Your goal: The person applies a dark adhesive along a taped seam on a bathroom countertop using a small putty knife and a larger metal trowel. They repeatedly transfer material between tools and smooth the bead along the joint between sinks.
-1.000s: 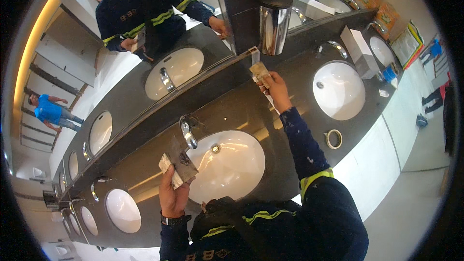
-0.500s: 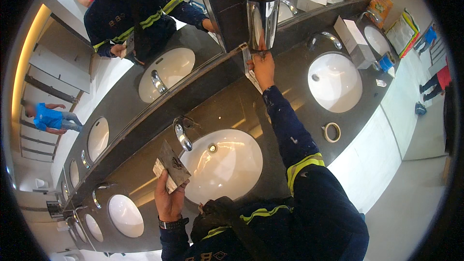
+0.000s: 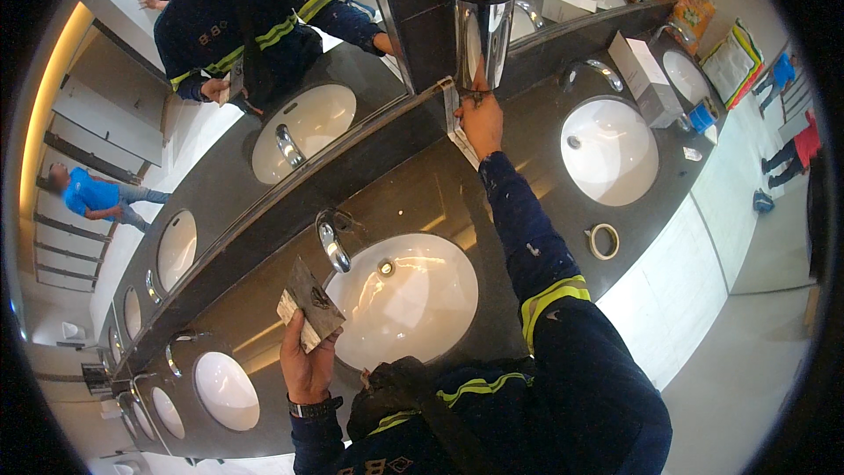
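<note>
My left hand (image 3: 306, 371) is closed around a flat grey plate (image 3: 315, 292) with dark paste smeared on its face and a pale, streaked edge. It holds the plate tilted over the left side of a white oval sink (image 3: 404, 303), near the chrome tap (image 3: 331, 242). Stretched far forward, my right hand (image 3: 482, 127) has its fingers bent together at the end of the dark backsplash ledge. Whatever they grip is too small or hidden to name. A pale strip (image 3: 454, 119) runs down the ledge corner beside these fingers, just under a chrome cylindrical dispenser (image 3: 479, 31).
A tape roll (image 3: 606, 255) lies on the dark countertop (image 3: 536, 79) right of my forearm. Beyond a second sink (image 3: 615, 158) are a long white box (image 3: 646, 84) and a blue can (image 3: 702, 116). A mirror stands behind the ledge; people are visible at the right and in reflection.
My right hand has shifted very slightly; the left hand and plate stay almost still. The person in blue reflected at the left has taken a step.
</note>
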The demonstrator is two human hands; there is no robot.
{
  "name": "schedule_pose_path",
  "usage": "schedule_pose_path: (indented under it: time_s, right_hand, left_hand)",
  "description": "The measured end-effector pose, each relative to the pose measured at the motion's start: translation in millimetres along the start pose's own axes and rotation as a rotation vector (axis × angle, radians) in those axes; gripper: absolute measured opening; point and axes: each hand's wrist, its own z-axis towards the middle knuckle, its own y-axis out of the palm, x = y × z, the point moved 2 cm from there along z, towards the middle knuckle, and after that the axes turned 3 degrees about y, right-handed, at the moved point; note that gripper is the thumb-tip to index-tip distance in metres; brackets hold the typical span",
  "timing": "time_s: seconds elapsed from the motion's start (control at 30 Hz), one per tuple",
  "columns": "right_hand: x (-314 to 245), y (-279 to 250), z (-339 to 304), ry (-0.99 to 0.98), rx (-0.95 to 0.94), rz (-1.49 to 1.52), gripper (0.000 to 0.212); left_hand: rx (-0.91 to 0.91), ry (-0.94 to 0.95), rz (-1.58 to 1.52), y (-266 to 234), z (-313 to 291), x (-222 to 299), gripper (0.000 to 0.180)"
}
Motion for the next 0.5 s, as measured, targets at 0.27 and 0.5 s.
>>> schedule_pose_path:
  time_s: [0.27, 0.5]
  right_hand:
    - [5.0, 6.5, 3.0, -0.007, -0.021, -0.100, 0.035]
    - [11.6, 12.7, 0.1, -0.114, -0.106, -0.137, 0.032]
  left_hand:
    - [0.006, -0.008, 0.012, -2.5, -0.3, 0.1, 0.035]
    - [-0.017, -0.019, 0.008, -4.6, 0.3, -1.5, 0.038]
